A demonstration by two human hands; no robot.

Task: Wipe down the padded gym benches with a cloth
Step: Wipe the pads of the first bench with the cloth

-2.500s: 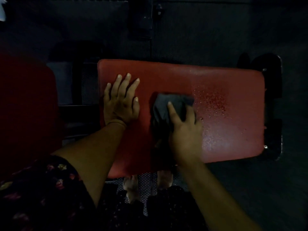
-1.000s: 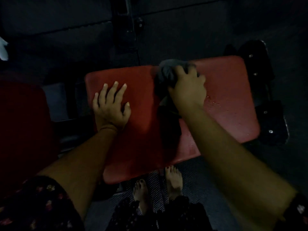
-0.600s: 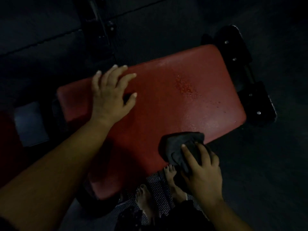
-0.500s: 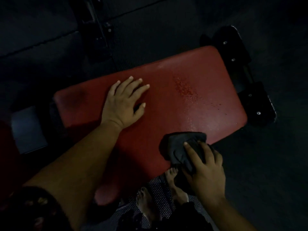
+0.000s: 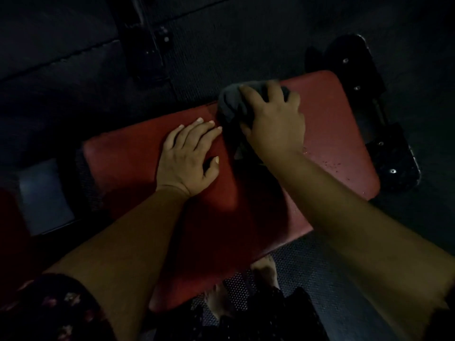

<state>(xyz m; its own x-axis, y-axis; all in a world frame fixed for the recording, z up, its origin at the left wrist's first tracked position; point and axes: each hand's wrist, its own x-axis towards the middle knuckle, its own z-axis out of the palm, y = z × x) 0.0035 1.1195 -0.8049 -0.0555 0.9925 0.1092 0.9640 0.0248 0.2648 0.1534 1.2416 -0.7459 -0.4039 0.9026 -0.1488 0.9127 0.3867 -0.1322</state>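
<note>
Bench pad [image 5: 332,134]: red, padded. Its long axis runs from your left to your right and tilts away toward the far right corner.
Cloth [image 5: 231,104]: dark and bunched, lying on the pad at its far edge, about midway along the long axis.
Right hand [image 5: 273,124]: on top of the cloth. Its fingers [image 5: 251,94] curl over the bunch and grasp it against the pad.
Left hand [image 5: 187,158]: flat on the pad just left of the cloth, fingers straight and released, holding nothing. The fingertips come close to the cloth's edge, and you cannot tell whether they touch it.
Droplets [image 5: 337,166]: a scatter of wet specks to the right of the cloth and nearer to you, toward the right end of the pad.
Governing relation: the wet patch lies rightward and toward you from the grasping fingers, so your right hand is the nearer one. The next stroke probably runs from the far edge back across the pad's width on that side.
Frame bracket [image 5: 389,153]: black with bright bolts, just beyond the pad's right end.
Hidden: your right forearm covers the middle of the pad, so its wetness there is unknown. The near left corner is in deep shadow.
Cut off: a second red pad [image 5: 9,217] shows only at the left margin.
Hard to make out: the light is low, and the cloth's folds and true extent are unclear.
</note>
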